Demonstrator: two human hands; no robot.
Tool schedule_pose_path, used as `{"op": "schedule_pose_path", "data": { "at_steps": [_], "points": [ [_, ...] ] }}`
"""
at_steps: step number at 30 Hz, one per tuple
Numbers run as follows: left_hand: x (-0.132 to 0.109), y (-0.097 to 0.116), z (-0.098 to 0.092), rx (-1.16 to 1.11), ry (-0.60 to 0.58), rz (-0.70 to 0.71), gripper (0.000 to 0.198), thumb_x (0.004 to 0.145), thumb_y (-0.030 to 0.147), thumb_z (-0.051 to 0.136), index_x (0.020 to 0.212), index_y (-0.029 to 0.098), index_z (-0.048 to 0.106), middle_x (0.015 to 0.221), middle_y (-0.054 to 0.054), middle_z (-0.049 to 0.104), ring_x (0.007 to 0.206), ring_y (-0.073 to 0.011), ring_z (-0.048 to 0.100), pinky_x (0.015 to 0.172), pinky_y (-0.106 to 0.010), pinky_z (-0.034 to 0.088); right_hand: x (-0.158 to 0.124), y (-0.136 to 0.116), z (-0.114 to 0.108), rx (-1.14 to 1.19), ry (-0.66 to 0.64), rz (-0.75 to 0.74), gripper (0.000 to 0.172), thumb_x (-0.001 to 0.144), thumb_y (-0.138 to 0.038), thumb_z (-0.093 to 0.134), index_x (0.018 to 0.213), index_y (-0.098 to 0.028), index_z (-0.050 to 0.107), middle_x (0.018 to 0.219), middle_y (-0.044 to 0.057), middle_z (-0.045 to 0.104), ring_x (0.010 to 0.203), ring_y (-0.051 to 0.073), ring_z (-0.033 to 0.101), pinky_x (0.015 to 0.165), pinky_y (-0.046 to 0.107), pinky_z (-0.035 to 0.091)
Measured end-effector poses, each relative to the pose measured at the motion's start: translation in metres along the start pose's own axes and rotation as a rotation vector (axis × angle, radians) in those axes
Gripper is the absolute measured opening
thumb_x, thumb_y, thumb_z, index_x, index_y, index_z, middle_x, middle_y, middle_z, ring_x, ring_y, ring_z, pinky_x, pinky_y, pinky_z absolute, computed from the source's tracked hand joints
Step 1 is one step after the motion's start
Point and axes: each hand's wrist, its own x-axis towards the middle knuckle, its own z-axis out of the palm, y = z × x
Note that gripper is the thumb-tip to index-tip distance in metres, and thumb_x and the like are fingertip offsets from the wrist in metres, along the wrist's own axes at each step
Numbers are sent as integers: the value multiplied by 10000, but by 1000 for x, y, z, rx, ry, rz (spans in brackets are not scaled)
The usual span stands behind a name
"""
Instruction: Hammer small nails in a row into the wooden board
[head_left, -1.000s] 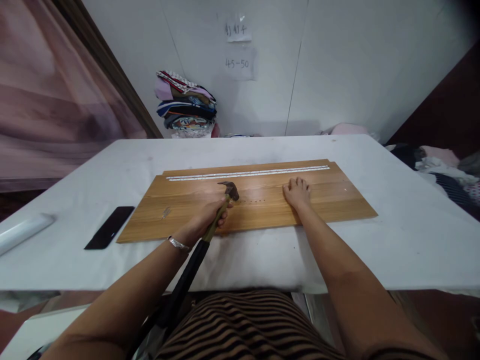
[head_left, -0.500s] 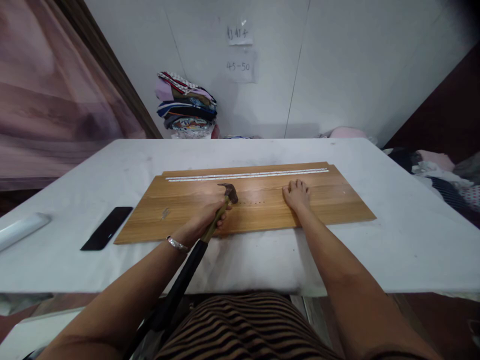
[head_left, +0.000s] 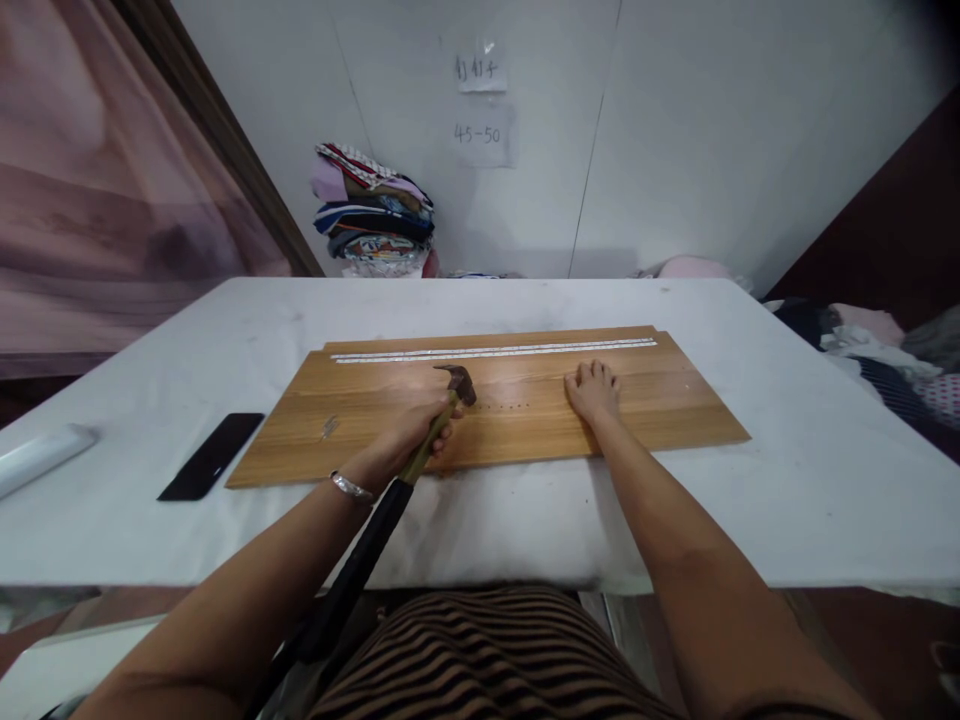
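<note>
My left hand (head_left: 422,428) is closed around the upper handle of a claw hammer (head_left: 460,384), near its head. The hammer's head is over the middle of a wooden board (head_left: 660,415), and its black grip slants back toward my body. To the right of the head, a row of several small dark nail heads (head_left: 511,406) dots the board. My right hand (head_left: 595,391) lies on the board with its fingers somewhat apart, holding nothing. On the board's left part is a small cluster of thin nails (head_left: 329,427). Two white strips (head_left: 495,351) run along the far side.
A black phone (head_left: 212,457) lies left of the board on the white-covered table (head_left: 517,540). Farther left is a white roll (head_left: 41,458). Folded clothes (head_left: 375,212) are stacked behind the table, and more cloth (head_left: 881,345) lies off its right side.
The view has shifted very slightly. Both hands and the hammer keep practically the same places on the board.
</note>
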Motion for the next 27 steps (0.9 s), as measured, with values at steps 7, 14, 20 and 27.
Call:
{"op": "schedule_pose_path", "data": {
  "at_steps": [7, 14, 20, 27],
  "points": [
    [-4, 6, 7, 44, 39, -30, 411, 1035, 563, 573, 1010, 164, 666, 602, 52, 509, 413, -85, 403, 404, -206, 339, -2, -2, -3, -19, -5, -4, 582, 1120, -422, 318, 1513, -119, 623, 1736, 241, 468, 1603, 386, 386, 1283, 589, 278],
    [-6, 7, 8, 56, 43, -12, 387, 1057, 524, 540, 1030, 158, 666, 623, 47, 522, 424, -81, 407, 414, -213, 345, -1, -2, -2, -4, -8, 1, 598, 1119, -420, 320, 1538, -105, 608, 1749, 251, 445, 1608, 387, 371, 1284, 590, 265],
    [-3, 5, 7, 88, 45, -20, 414, 1039, 565, 564, 1041, 166, 671, 602, 56, 503, 421, -87, 395, 410, -214, 326, -1, -2, -2, 4, 5, -3, 583, 1115, -409, 334, 1514, -106, 632, 1722, 247, 487, 1586, 391, 394, 1278, 571, 277],
    [-8, 10, 8, 86, 40, -9, 426, 1030, 565, 576, 1072, 154, 678, 605, 53, 502, 434, -92, 418, 418, -213, 323, 0, -1, 1, -6, 0, -1, 577, 1119, -420, 338, 1517, -111, 620, 1732, 245, 467, 1591, 386, 384, 1271, 570, 275]
  ]
}}
